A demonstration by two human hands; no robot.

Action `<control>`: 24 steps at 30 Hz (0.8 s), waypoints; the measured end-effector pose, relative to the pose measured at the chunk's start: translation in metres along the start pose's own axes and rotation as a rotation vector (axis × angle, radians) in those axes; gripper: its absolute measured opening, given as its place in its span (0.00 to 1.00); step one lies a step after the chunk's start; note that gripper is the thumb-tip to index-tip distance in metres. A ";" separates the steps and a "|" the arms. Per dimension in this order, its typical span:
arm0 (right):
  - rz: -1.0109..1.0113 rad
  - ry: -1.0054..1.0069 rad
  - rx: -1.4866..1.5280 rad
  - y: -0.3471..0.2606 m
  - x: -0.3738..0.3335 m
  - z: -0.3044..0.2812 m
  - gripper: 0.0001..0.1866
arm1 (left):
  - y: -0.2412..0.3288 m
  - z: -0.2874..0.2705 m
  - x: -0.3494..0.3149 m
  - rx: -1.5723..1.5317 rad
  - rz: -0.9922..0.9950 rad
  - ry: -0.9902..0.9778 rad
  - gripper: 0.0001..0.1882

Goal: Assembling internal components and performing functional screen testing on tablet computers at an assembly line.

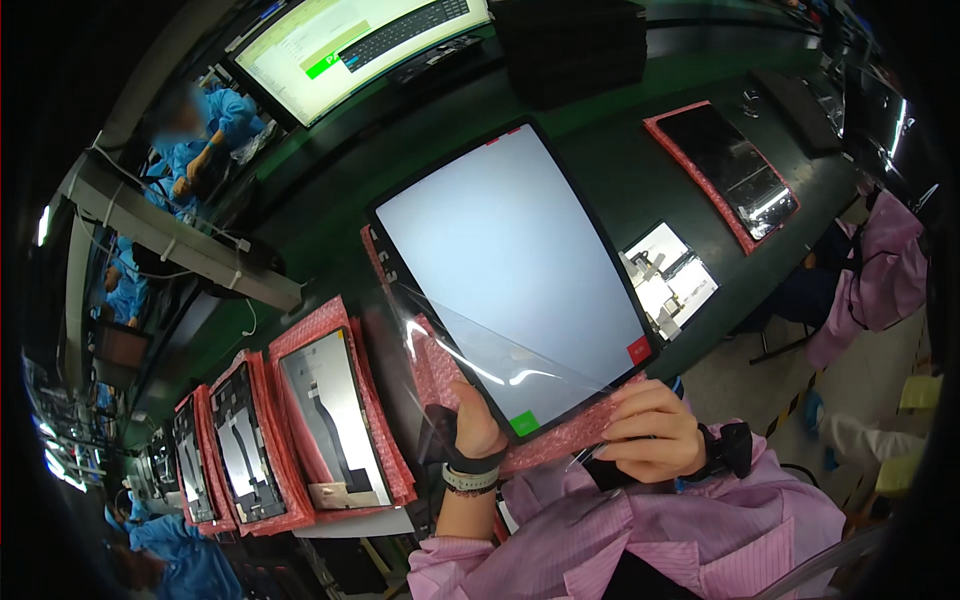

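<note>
A large lit display panel (510,270) with a black border lies slantwise before me. Its screen is white, with a red square at the lower right and a green one at the lower left. Pink bubble wrap (560,440) shows beneath its near edge. A clear film (490,345) lies loosely over the lower left side and sticks out past it. My left hand (475,430) is closed at the near left corner, thumb up, its other fingers hidden. My right hand (650,430) is closed at the near right edge, fingers bent over the bubble wrap and panel edge.
Several panels on pink bubble wrap, one a silver-backed panel (335,420), stand at the left. A dark panel (725,170) on bubble wrap and a small lit board (670,280) lie right. Behind are a monitor (350,50) and black box (570,50). People sit nearby.
</note>
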State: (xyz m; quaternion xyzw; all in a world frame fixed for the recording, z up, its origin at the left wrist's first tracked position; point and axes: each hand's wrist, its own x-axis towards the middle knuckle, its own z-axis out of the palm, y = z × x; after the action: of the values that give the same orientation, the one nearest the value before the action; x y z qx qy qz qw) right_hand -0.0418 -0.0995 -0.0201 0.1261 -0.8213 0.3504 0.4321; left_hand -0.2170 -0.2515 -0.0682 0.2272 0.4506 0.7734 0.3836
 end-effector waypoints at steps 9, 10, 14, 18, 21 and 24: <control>0.017 0.071 -0.086 -0.001 -0.003 -0.005 0.17 | 0.004 0.007 -0.001 -0.033 -0.034 0.124 0.44; 0.018 0.069 -0.085 -0.001 -0.002 -0.005 0.17 | 0.004 0.005 -0.002 0.031 -0.048 0.091 0.44; 0.016 0.078 -0.078 -0.001 -0.003 -0.004 0.15 | -0.002 -0.004 0.000 -0.100 0.022 -0.077 0.44; 0.017 0.071 -0.047 0.000 -0.006 -0.006 0.14 | -0.005 -0.006 -0.007 0.158 0.115 -0.018 0.42; 0.000 0.064 -0.038 0.000 -0.009 -0.009 0.14 | -0.008 -0.005 -0.014 0.158 0.141 0.004 0.42; -0.015 0.041 -0.036 -0.003 -0.012 -0.011 0.14 | -0.007 -0.010 -0.014 0.305 0.086 -0.010 0.46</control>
State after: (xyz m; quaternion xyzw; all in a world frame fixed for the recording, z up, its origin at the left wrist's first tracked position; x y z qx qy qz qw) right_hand -0.0262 -0.0947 -0.0244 0.1174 -0.8175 0.3350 0.4535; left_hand -0.2126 -0.2661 -0.0793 0.3059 0.5508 0.7106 0.3133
